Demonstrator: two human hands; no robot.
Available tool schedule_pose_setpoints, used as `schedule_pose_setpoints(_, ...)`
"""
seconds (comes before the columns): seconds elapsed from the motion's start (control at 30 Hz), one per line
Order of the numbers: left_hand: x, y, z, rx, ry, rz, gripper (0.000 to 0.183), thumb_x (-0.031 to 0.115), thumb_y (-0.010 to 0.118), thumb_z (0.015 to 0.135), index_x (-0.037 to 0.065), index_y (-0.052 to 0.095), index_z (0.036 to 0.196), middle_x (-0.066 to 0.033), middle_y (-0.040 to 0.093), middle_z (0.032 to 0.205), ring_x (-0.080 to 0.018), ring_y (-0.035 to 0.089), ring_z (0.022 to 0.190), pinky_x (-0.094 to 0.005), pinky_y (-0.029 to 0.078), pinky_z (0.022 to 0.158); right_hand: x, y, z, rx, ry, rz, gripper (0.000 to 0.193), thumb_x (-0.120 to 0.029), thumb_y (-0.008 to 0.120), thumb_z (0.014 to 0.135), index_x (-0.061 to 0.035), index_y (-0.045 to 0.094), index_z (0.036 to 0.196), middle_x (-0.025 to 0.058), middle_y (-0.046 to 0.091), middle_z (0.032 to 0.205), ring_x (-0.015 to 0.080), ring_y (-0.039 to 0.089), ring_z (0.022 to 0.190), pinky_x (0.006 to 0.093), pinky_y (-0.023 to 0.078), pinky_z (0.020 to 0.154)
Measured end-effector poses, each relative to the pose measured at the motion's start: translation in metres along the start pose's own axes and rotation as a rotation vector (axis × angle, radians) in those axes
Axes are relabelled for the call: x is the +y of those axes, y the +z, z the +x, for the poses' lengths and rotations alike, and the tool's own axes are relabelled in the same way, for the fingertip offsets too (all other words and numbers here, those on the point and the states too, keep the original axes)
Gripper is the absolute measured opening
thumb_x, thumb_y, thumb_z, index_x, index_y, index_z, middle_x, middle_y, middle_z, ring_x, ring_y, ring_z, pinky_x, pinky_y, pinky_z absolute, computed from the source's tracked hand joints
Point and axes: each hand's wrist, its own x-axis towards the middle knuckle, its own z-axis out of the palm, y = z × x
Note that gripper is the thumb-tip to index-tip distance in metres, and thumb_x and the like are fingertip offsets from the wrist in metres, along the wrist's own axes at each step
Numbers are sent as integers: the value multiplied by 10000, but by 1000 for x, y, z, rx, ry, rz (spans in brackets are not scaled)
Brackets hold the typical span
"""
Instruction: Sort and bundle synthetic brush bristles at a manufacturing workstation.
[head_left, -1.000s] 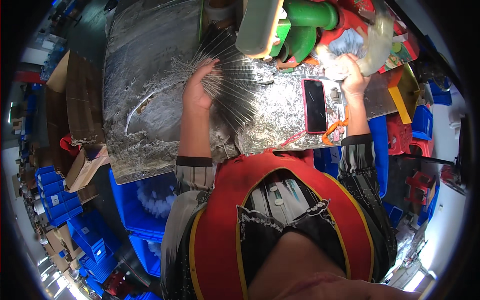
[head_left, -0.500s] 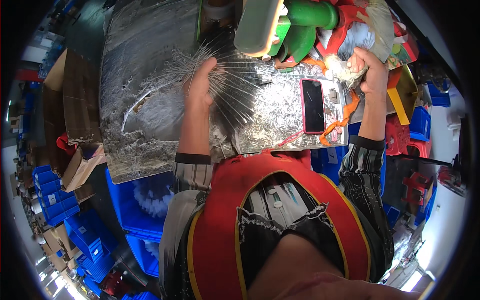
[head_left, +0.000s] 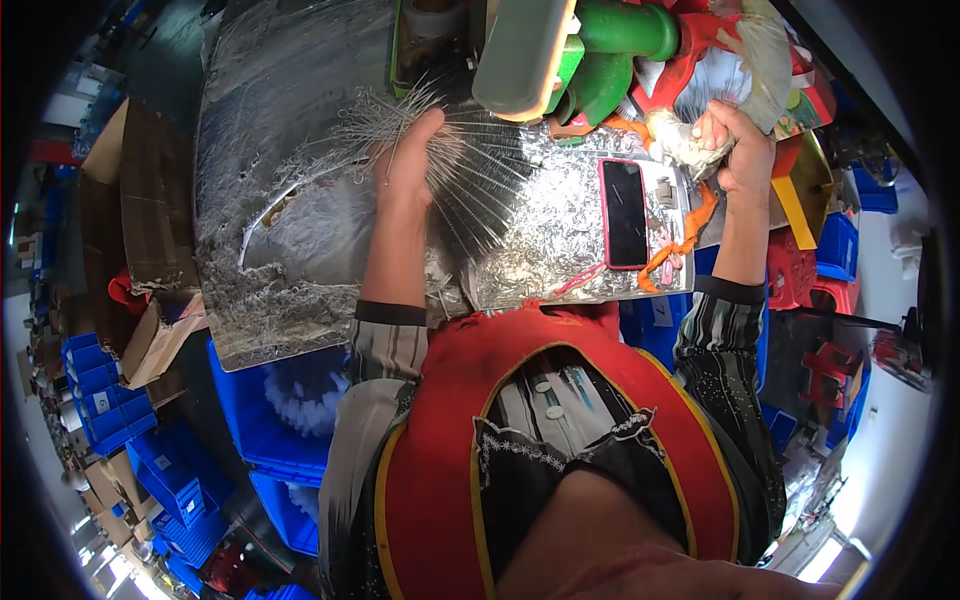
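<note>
My left hand [head_left: 404, 165] is closed around a bundle of thin metal wires [head_left: 485, 165] above the worktable [head_left: 300, 90]. The wires fan out to the right, and their left ends look bent or looped. At the right, my right hand [head_left: 743, 150] grips a whitish, cloth-wrapped piece [head_left: 680, 140] beside a green and red machine [head_left: 625, 35]. What lies under the wrapping is hidden. Between my hands, a phone with a pink edge [head_left: 625, 215] rests on the shiny foil-like surface [head_left: 540, 230]. An orange cloth strip [head_left: 690, 240] hangs beside the phone.
A pale lamp-like housing [head_left: 522, 55] juts over the table's far side. Blue bins [head_left: 250, 420], one with white fluffy pieces, stand below the left front edge. Cardboard boxes [head_left: 155, 200] are at the left. Red stools [head_left: 825, 370] and a yellow panel [head_left: 797, 205] are at the right.
My left hand has shifted slightly right with the wires still in it. My right hand stays on the wrapped piece, almost unmoved.
</note>
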Motion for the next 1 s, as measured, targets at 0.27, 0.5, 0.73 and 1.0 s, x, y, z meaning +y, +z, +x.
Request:
schedule_pose_setpoints(0.27,-11,0,15,-23,-6,-78,192,21,656,719,23,564,888,-90,594,738,-182,589,622,-299,525,550,-8,0,-1,24,4,-28,350,-97,512,770,-95,371,449,49,411,474,147,426,492,275,382,623)
schedule_pose_setpoints(0.5,-12,-1,16,0,-8,-29,198,38,665,718,32,566,889,-77,595,741,-178,586,623,-297,520,566,-8,-6,3,-28,-10,31,311,-93,524,762,-71,397,479,62,432,487,138,440,492,270,379,578)
schedule_pose_setpoints(0.73,7,7,-8,23,6,64,243,53,665,719,24,568,941,-79,609,781,-177,598,644,-308,520,594,78,-7,11,170,-510,-98,230,-34,519,749,-20,458,528,74,471,528,138,464,484,276,386,508)
schedule_pose_setpoints(1.0,-3,-35,2,-294,-109,-41,179,113,630,763,27,571,908,-97,625,840,-198,600,760,-306,487,702,-5,8,-4,58,-81,12,324,-70,545,735,-63,398,447,60,415,461,162,423,449,281,380,531)
